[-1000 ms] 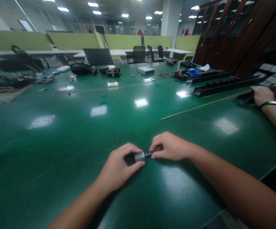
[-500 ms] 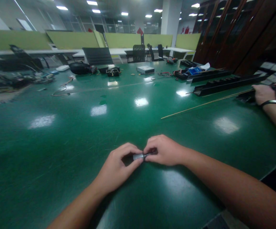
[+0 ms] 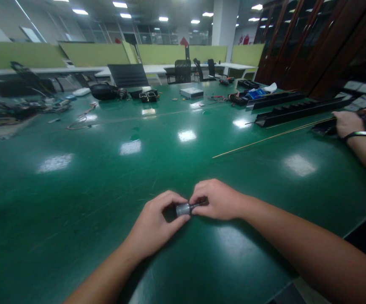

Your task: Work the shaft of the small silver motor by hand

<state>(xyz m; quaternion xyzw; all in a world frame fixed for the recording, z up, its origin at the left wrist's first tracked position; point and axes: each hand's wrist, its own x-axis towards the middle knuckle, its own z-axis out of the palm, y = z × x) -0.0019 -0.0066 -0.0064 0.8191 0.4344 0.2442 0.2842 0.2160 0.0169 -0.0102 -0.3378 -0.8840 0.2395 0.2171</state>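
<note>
In front of me, low over the green table [image 3: 157, 164], a small grey metal cylinder [image 3: 183, 209] lies between the thumb and fingers of my left hand [image 3: 157, 217]. From its right end runs a dark, thin piece [image 3: 196, 205], which my right hand [image 3: 216, 199] pinches between thumb and forefinger. The tips of both hands almost meet at the joint between the two parts. Fingers hide most of the dark piece, so its exact kind cannot be made out.
At right, another person's hand [image 3: 349, 123] is by long thin brass-coloured rods [image 3: 252, 144]. Black metal channels [image 3: 299, 113] lie behind them. Farther back are a silver box [image 3: 191, 92], a black case [image 3: 103, 90] and a heap of wires and parts [image 3: 24, 109] at left.
The grey cylinder shows wider between my left thumb and fingers, which have parted slightly around it. My right hand keeps its pinch in nearly the same place.
</note>
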